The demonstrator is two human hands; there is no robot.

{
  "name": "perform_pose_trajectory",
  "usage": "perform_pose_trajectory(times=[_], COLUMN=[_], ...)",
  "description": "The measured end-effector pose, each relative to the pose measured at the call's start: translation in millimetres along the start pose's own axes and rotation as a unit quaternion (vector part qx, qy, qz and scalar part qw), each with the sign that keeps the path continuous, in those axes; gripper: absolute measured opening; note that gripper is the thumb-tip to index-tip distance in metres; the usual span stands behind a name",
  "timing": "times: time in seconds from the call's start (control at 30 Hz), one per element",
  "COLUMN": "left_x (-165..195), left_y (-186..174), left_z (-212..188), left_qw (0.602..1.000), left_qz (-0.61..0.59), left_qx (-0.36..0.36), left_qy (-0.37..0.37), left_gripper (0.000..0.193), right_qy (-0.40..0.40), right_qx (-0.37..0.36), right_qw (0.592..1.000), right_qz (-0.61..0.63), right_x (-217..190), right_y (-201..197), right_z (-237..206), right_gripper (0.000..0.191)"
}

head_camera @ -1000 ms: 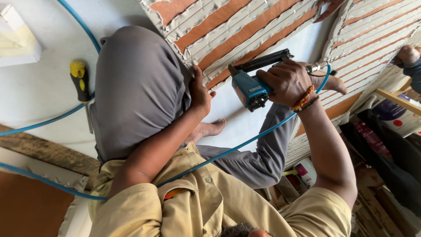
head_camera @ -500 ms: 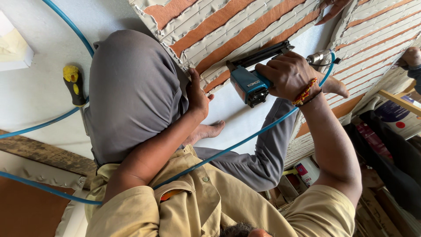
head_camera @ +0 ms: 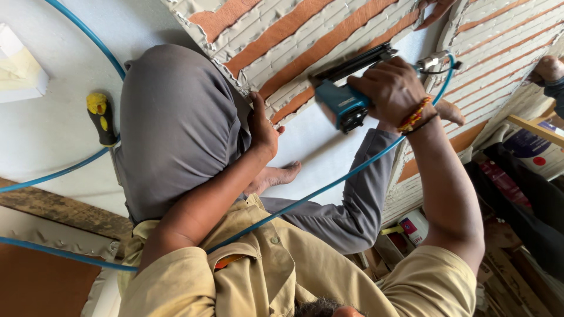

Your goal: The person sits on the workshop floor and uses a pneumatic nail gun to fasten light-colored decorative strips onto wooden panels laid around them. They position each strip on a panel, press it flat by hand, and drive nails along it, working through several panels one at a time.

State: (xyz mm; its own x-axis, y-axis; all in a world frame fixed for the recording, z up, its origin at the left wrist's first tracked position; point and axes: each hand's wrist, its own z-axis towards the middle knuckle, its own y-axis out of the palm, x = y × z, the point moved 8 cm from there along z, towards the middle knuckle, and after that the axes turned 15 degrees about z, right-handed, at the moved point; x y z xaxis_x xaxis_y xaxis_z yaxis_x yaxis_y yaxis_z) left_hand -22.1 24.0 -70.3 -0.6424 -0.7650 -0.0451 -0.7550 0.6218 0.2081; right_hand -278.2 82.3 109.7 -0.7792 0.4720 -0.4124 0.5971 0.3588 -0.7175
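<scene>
My right hand (head_camera: 390,88) grips a blue air stapler (head_camera: 343,107), whose black nose is pressed against the edge of a padded panel (head_camera: 305,35) with white and orange-brown stripes. A blue air hose (head_camera: 329,185) runs from the stapler's rear fitting down across my beige shirt. My left hand (head_camera: 264,126) lies flat on the panel's lower edge, beside my bent knee in grey trousers (head_camera: 176,123). A beaded band sits on my right wrist.
A yellow-and-black screwdriver (head_camera: 101,117) lies on the white board (head_camera: 53,135) at the left. A bare foot (head_camera: 276,176) rests on the board. More striped panels (head_camera: 505,53) stand at the right, with another person's hand (head_camera: 549,67) near them. Cans and clutter sit lower right.
My right hand and the stapler have shifted slightly up and to the right along the panel's edge. My left hand stays on the panel.
</scene>
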Motion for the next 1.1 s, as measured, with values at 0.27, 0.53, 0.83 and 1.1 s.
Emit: perform_pose_trajectory(times=[0.27, 0.53, 0.83, 1.1], left_x=[-5, -3, 3, 3], left_y=[4, 4, 7, 6], left_z=[4, 3, -4, -3], left_qw=[0.998, 0.998, 0.998, 0.998], left_qz=[-0.048, -0.05, -0.019, -0.027], left_qx=[-0.031, -0.023, -0.035, -0.031], left_qy=[0.01, 0.022, 0.041, 0.04], left_gripper=[0.115, 0.124, 0.13, 0.131], right_qy=[0.084, 0.07, 0.077, 0.06], right_qx=[0.054, 0.059, 0.05, 0.046], right_qw=[0.995, 0.996, 0.995, 0.996], right_qz=[0.004, -0.005, -0.043, -0.051], right_x=[54, 51, 51, 55], right_y=[-11, -23, -23, -17], right_z=[-44, -22, -26, -25], right_gripper=[0.036, 0.046, 0.042, 0.041])
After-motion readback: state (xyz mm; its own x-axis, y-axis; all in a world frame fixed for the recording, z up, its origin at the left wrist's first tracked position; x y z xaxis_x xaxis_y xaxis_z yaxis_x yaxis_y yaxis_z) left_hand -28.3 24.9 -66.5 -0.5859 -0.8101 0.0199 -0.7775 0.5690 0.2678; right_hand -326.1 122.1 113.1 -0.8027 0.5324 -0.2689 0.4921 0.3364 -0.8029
